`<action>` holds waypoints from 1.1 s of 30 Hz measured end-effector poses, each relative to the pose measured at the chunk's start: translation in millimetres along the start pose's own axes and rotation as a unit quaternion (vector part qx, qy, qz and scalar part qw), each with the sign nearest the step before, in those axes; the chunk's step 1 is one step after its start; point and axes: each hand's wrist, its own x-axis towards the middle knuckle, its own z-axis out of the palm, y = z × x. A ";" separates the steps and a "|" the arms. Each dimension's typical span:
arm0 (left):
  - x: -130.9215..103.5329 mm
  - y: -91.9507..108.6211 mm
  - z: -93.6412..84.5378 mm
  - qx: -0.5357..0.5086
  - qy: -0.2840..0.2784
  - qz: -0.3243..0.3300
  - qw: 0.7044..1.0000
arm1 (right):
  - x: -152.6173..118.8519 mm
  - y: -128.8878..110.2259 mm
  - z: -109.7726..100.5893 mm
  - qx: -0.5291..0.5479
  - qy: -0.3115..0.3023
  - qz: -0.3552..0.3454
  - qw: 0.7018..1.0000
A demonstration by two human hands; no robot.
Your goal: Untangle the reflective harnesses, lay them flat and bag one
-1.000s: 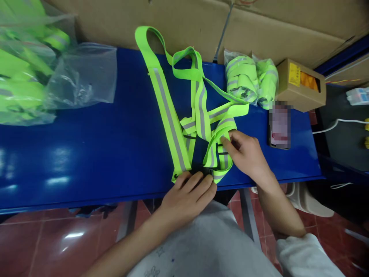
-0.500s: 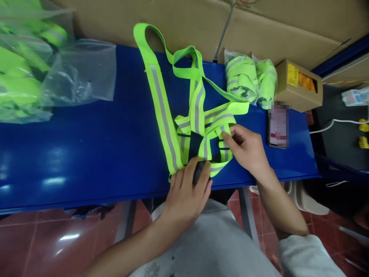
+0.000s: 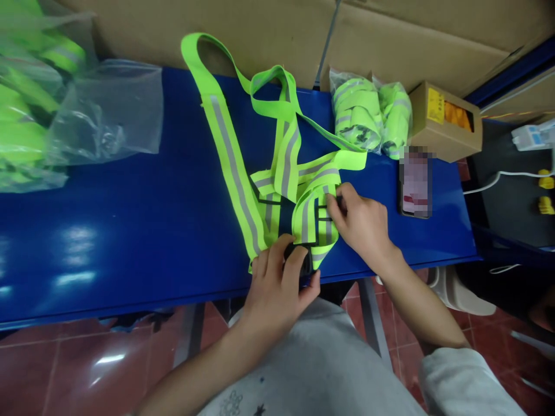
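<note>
Here, the reflective harness (image 3: 281, 173) lies spread on the blue table (image 3: 130, 231), its long loop reaching away to the cardboard wall (image 3: 269, 34) behind and its near end at the table's front edge. Left hand (image 3: 277, 286): at that near end, fingers curled over a black buckle (image 3: 299, 257) and clenched on it, thumb underneath at the table edge. Right hand (image 3: 362, 222): just right of the harness's folded lower straps, fingertips pinching a strap fold where a thin black band crosses it (grip on the fabric, not the buckle). The harness thus sits directly ahead of both hands, touching each.

Right of the harness: two bagged bundles (image 3: 368, 112) of the same green webbing, a small cardboard box (image 3: 446, 121), a phone (image 3: 415, 185) lying flat. Left of the harness: an empty-looking clear plastic bag (image 3: 108, 110).
</note>
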 end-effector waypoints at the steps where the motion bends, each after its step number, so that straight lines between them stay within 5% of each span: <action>1: -0.3 0.7 0.2 -0.001 0.002 0.005 1.000 | 1.7 -2.4 -0.6 -0.015 -0.002 0.003 1.000; 9: -1.3 8.3 1.8 0.037 -0.004 0.070 0.997 | 21.3 -19.1 -1.0 -0.022 -0.042 -0.002 0.999; 15: -11.2 12.7 9.9 0.054 0.049 0.056 0.996 | 21.1 -17.2 -3.6 0.082 -0.060 0.011 0.995; 21: -13.8 13.6 13.4 -0.010 0.025 0.056 0.998 | 16.3 -20.3 -7.7 0.122 -0.048 0.040 0.991; 28: -6.9 9.9 9.6 -0.012 -0.011 0.098 0.995 | 15.4 -21.8 -13.6 0.252 -0.071 0.071 0.962; 33: -3.4 11.3 8.2 0.049 -0.050 0.094 0.993 | -9.9 -17.6 -19.2 0.392 -0.081 0.120 0.909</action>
